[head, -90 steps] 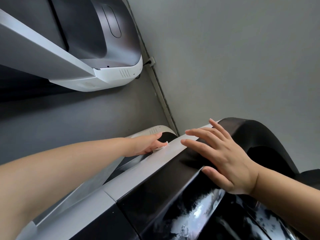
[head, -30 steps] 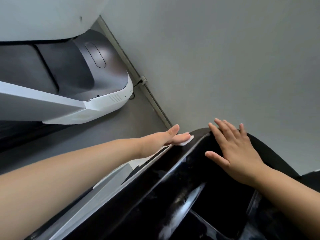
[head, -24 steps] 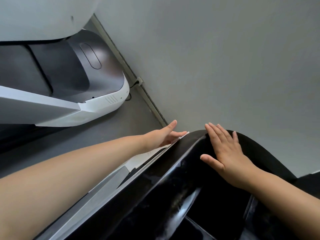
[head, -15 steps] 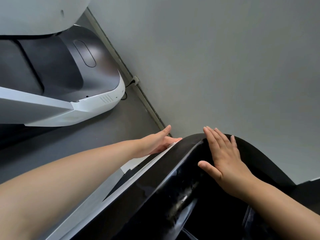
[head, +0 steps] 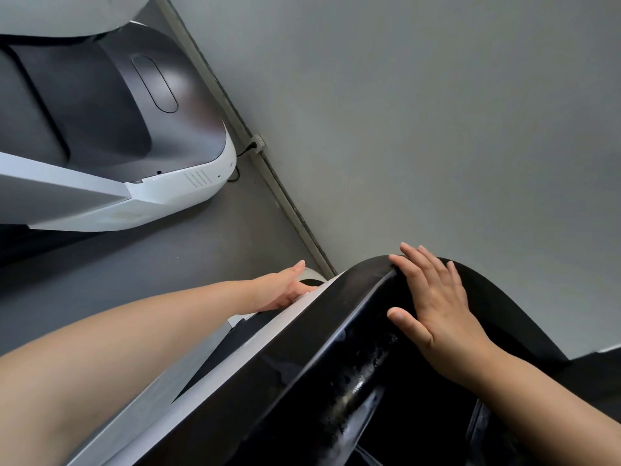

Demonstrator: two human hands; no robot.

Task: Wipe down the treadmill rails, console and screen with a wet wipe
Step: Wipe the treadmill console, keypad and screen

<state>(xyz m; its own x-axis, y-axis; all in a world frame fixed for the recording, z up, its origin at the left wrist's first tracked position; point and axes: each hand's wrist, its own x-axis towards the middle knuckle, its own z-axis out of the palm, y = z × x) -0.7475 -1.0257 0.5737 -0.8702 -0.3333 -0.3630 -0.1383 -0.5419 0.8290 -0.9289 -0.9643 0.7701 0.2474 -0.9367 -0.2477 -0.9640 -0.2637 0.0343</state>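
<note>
I am looking down over the back of the treadmill's glossy black console [head: 302,381], which has a silver trim strip [head: 268,338] along its left edge. My left hand [head: 282,290] reaches over that strip near its far end, palm down and thumb out. Its fingers press on the edge and are partly hidden behind it. The wet wipe is under this hand and cannot be seen. My right hand [head: 437,307] lies flat on the top of the black console with fingers straight and spread, holding nothing. Wet streaks show on the console's lower face.
A second treadmill [head: 134,129] with a grey and white motor cover stands to the left on the dark floor [head: 168,264]. The grey wall [head: 437,112] runs close behind the console. A wall socket [head: 258,141] with a plugged cable sits at the skirting.
My left hand has slid back toward me along the silver edge, and the white wipe corner that showed under its fingers is now covered. My right hand has stayed flat on the console.
</note>
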